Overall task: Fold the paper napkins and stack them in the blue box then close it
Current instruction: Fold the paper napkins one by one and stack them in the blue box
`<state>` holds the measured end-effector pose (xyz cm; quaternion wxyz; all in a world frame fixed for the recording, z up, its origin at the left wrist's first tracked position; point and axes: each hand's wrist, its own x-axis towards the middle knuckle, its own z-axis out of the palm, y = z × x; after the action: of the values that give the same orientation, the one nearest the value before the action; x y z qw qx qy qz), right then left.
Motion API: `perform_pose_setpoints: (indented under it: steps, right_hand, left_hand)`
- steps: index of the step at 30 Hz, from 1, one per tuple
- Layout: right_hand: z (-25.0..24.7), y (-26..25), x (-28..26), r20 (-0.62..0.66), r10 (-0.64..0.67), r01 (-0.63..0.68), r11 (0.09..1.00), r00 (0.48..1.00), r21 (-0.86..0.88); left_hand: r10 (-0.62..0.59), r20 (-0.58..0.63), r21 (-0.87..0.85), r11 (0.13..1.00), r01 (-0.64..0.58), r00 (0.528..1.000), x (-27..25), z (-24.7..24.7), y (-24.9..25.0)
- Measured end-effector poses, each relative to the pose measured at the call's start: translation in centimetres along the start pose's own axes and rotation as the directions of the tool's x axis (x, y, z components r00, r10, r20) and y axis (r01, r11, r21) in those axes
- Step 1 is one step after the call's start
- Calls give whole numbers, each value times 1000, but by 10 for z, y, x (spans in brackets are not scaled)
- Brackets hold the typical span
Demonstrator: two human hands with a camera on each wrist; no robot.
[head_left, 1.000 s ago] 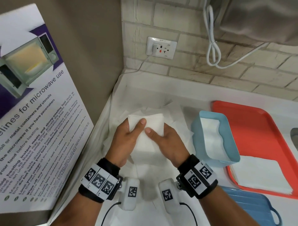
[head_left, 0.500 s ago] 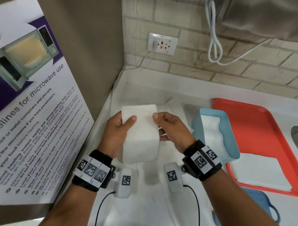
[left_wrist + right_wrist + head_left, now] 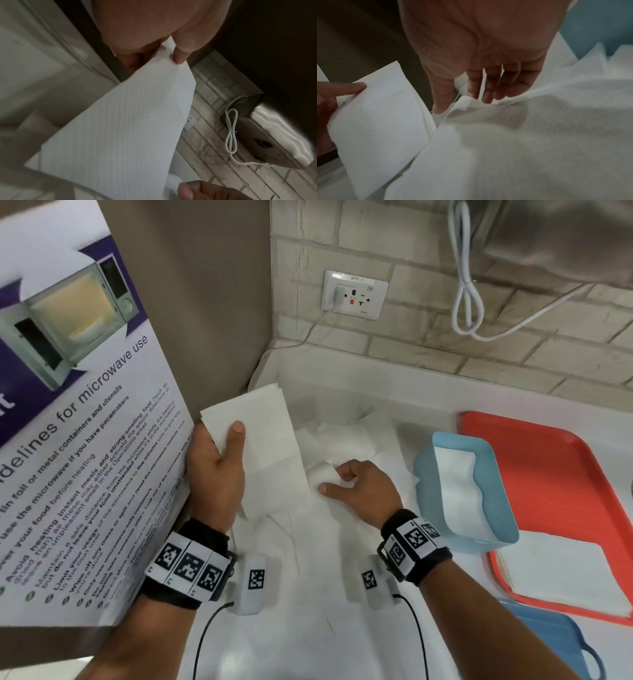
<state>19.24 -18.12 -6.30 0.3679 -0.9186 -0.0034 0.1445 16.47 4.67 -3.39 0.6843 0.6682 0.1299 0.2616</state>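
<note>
My left hand (image 3: 233, 436) holds a folded white napkin (image 3: 263, 446) up above the counter, beside the poster; the thumb (image 3: 180, 56) pinches its top corner against the fingers behind it. My right hand (image 3: 330, 481) is down on the pile of loose napkins (image 3: 363, 440), with thumb and fingers (image 3: 488, 97) pinching a raised edge of the top sheet (image 3: 522, 135). The blue box (image 3: 507, 529) stands open to the right, partly on the red tray, with folded napkins inside it. Its blue lid (image 3: 555, 642) lies at the lower right.
A red tray (image 3: 555, 460) at the right carries a flat stack of napkins (image 3: 561, 573). A microwave poster (image 3: 68, 440) stands close on the left. The brick wall behind has a socket (image 3: 354, 294) and a hanging white cable (image 3: 467, 285).
The right hand let go of the folded napkin and dropped to the pile, pinching a loose sheet. The left hand carried the folded napkin up and left toward the poster.
</note>
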Motion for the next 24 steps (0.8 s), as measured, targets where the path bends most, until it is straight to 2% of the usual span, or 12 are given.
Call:
perform_pose_setpoints:
  steps: [3,5,7,9,13,15,17,19,21,24]
  right_hand:
    - [4,-2,4,-50,-26,29,998,998,58]
    - [0,1,5,-80,-31,48,977,996,210]
    - [-12,1,0,-68,-16,44,904,998,426]
    - [-29,-3,-12,-35,-24,40,837,999,546]
    - [-66,-22,-42,-1,-49,33,659,999,751]
    - [-77,-34,-56,-23,-125,93,589,992,803]
    - [-81,-49,-71,-41,-254,163,483,966,860]
    - [-76,-59,-77,-55,-334,200,420,941,885]
    - [-63,-61,-73,-75,-303,219,475,950,853]
    - [-42,-55,-60,-165,-161,231,674,973,701]
  left_hand:
    - [14,-8,19,1000,-14,1000,0,-2,2]
    - [6,8,19,1000,-6,1000,0,-2,3]
    - [-11,32,20,1000,10,999,-1,-2,3]
    - [-52,50,5,999,52,997,-1,-1,2]
    - [-167,84,-149,973,178,982,0,6,0]
    - [-219,113,-193,952,238,969,0,12,0]
    - [-253,152,-200,939,281,955,-3,20,-1]
    - [-260,207,-193,934,300,943,-9,26,2]
    - [-248,300,-200,928,315,921,-18,32,9]
    - [-250,393,-184,921,343,885,-31,38,22]
